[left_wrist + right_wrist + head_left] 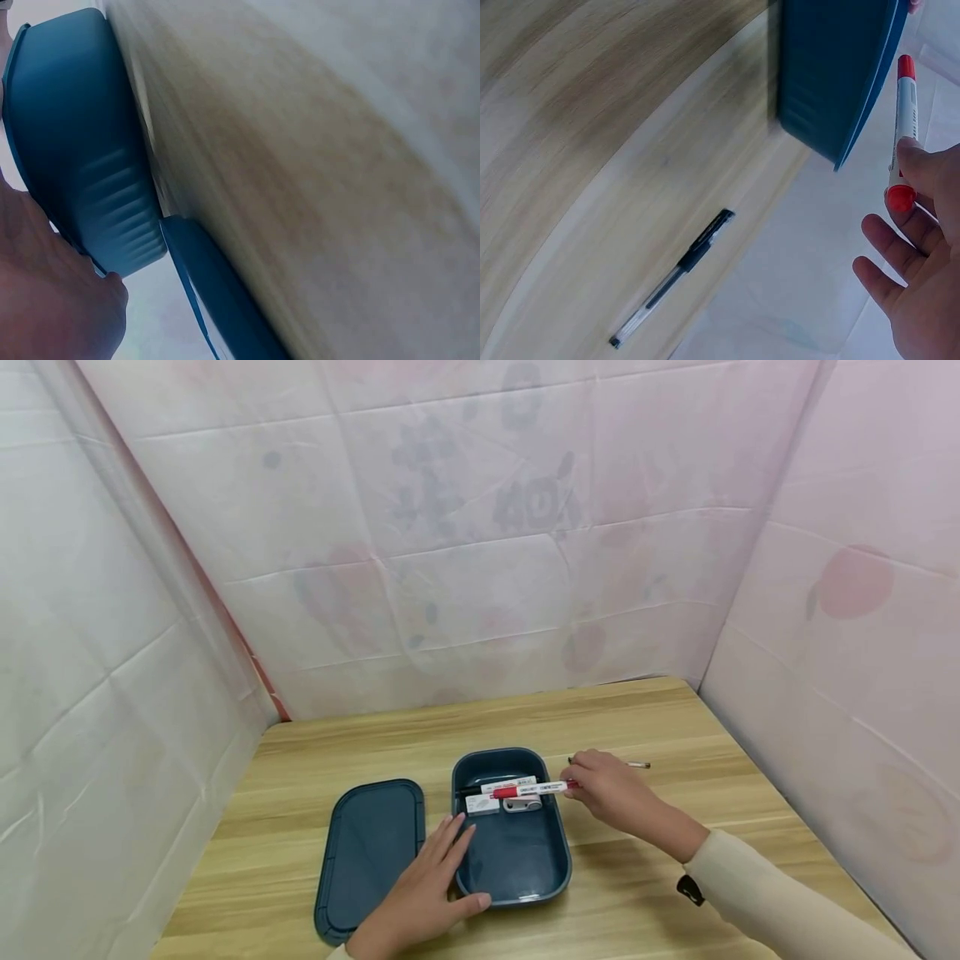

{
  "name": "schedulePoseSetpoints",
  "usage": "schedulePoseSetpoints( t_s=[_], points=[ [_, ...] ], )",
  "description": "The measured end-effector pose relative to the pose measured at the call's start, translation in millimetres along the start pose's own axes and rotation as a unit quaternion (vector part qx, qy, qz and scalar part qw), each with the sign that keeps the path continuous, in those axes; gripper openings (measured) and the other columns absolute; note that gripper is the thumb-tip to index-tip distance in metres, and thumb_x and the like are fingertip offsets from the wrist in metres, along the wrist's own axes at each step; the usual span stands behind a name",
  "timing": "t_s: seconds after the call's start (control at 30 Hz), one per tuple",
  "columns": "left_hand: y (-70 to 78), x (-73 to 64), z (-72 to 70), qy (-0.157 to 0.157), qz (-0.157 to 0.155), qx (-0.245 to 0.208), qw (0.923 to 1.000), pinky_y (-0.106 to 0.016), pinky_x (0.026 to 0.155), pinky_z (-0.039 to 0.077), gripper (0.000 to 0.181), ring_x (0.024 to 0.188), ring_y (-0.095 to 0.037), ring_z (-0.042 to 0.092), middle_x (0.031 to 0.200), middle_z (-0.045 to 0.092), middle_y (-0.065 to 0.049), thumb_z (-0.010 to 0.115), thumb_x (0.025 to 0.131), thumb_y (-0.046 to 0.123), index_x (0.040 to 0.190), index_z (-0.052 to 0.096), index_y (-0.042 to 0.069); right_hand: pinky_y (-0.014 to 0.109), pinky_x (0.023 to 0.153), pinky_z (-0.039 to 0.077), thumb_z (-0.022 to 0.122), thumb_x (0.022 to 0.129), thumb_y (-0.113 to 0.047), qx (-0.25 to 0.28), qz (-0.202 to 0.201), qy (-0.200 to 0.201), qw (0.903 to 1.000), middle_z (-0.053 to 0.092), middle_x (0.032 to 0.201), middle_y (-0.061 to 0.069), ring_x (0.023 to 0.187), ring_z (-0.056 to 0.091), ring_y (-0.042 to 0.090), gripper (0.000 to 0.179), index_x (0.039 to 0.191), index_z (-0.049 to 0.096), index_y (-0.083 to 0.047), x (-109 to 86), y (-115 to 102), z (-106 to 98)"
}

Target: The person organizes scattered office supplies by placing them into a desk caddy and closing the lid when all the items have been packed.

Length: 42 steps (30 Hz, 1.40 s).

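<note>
My right hand [609, 793] pinches the end of a red-and-white marker [906, 112] between thumb and forefinger. Its other fingers are spread loosely in the right wrist view. The marker is held crosswise over the dark blue box [564, 860], its other red end above the things inside. Under it in the box lie a black-and-white marker [470, 791], a small white block [482, 806] and a small white-and-grey item [522, 804]. At the box's left rim is my left hand [427, 885], fingers extended along the edge and thumb at the near left corner.
A dark blue lid [372, 852] lies flat on the wooden table [630, 893], left of the box. To the right, a clear pen with a black cap [676, 274] lies on the table, partly behind my right hand in the head view. Pale printed sheets [480, 568] enclose the table.
</note>
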<state>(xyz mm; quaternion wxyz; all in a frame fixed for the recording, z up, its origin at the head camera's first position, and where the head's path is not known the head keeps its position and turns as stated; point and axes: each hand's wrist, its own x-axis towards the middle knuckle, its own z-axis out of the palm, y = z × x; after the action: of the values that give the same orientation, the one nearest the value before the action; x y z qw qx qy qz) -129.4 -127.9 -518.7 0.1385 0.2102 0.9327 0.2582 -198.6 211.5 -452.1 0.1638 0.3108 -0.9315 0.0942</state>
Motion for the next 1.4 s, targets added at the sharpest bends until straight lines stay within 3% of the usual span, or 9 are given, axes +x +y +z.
schedulePoseSetpoints(
  t_s=[0.6, 0.83, 1.17, 1.4],
  points=[
    [1.0, 0.3, 0.0, 0.005, -0.003, -0.006, 1.0, -0.069, 0.117, 0.022, 0.094, 0.158, -0.021, -0.001, 0.169, -0.001, 0.018, 0.051, 0.086, 0.08, 0.162, 0.02, 0.035, 0.031, 0.078, 0.05, 0.079, 0.089, -0.023, -0.015, -0.039, -0.017, 0.999, 0.061, 0.09, -0.006, 0.084, 0.053, 0.012, 0.012, 0.098, 0.075, -0.016, 14.3, -18, 16],
    [0.5, 0.3, 0.3, 0.002, 0.002, -0.005, 1.0, -0.069, 0.117, 0.022, 0.093, 0.158, -0.021, -0.001, 0.169, -0.002, 0.018, 0.051, 0.087, 0.08, 0.162, 0.018, 0.036, 0.035, 0.089, 0.053, 0.077, 0.091, -0.025, -0.023, -0.047, -0.034, 0.998, 0.064, 0.096, -0.005, 0.094, 0.058, 0.014, 0.016, 0.103, 0.076, -0.015, 18.7, -25, 24],
    [1.8, 0.8, 2.0, 0.003, 0.003, -0.005, 1.0, -0.067, 0.119, 0.021, 0.092, 0.158, -0.019, -0.002, 0.168, -0.003, 0.02, 0.051, 0.087, 0.08, 0.162, 0.019, 0.036, 0.038, 0.096, 0.052, 0.077, 0.091, -0.025, -0.03, -0.06, -0.049, 0.9965, 0.064, 0.094, -0.005, 0.093, 0.056, 0.015, 0.013, 0.1, 0.076, -0.016, 20.4, -29, 33],
    [2.3, 0.3, -0.1, 0.0, 0.0, -0.004, 1.0, -0.067, 0.119, 0.022, 0.091, 0.158, -0.019, -0.002, 0.169, -0.004, 0.019, 0.05, 0.087, 0.08, 0.161, 0.019, 0.038, 0.035, 0.09, 0.052, 0.076, 0.092, -0.027, -0.037, -0.06, -0.058, 0.9958, 0.065, 0.098, -0.004, 0.096, 0.055, 0.015, 0.015, 0.102, 0.076, -0.017, 23.4, -34, 38]
  ],
)
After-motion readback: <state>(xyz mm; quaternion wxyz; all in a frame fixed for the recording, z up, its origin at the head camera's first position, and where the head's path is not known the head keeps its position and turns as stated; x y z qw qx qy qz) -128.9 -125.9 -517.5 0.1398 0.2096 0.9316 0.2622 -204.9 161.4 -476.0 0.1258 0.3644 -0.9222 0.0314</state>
